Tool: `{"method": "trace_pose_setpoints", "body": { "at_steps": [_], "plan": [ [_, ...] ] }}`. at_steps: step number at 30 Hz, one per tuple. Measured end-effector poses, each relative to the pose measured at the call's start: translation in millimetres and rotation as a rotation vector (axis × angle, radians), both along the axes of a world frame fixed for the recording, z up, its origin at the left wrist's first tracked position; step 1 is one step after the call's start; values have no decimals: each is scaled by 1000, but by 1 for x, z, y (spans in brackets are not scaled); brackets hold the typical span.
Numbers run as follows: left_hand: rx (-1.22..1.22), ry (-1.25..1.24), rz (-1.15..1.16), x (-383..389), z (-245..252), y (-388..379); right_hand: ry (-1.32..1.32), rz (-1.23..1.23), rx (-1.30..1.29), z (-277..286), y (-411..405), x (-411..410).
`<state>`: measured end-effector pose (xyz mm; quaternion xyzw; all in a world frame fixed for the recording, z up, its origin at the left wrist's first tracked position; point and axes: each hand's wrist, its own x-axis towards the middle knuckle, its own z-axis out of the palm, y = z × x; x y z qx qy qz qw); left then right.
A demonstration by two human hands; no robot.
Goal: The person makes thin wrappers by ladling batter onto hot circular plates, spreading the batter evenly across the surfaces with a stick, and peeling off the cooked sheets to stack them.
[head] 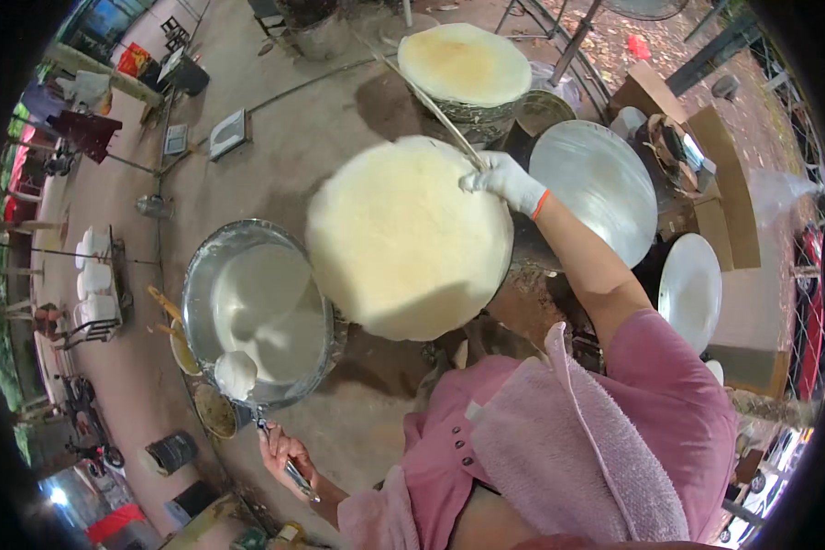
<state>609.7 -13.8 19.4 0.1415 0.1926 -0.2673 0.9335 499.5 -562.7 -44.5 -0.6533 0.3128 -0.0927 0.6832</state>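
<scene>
My right hand (503,182), in a white knit glove with an orange cuff, grips one end of a long thin stick (430,103) above a large round griddle. A pale yellow round sheet (405,234) covers this griddle, hiding nearly all of it. My bare left hand (285,450) holds the metal handle of a ladle (236,375). The ladle's bowl carries white batter at the near rim of a deep metal basin (191,302). More white batter (268,309) fills the lower part of the basin.
A second round sheet (464,62) tops a stand beyond. Bare metal griddles (595,185) (689,292) stand at right, near an open cardboard box (725,185). Left of the basin are a bucket (214,411) and a bowl with wooden handles (185,347). A flat scale (228,134) lies on the floor.
</scene>
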Motion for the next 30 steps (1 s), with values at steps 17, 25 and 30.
{"method": "trace_pose_setpoints", "body": {
  "at_steps": [17, 25, 30],
  "plan": [
    [-137, -58, -40, -34, 27, -55, 124, -7, -173, -71, -27, -41],
    [-146, -105, -116, -24, 11, -53, 94, -5, -40, -27, -14, -3],
    [-196, -105, -103, -27, 2, -55, 6, 3, 91, 56, 1, 26]
  ]
}}
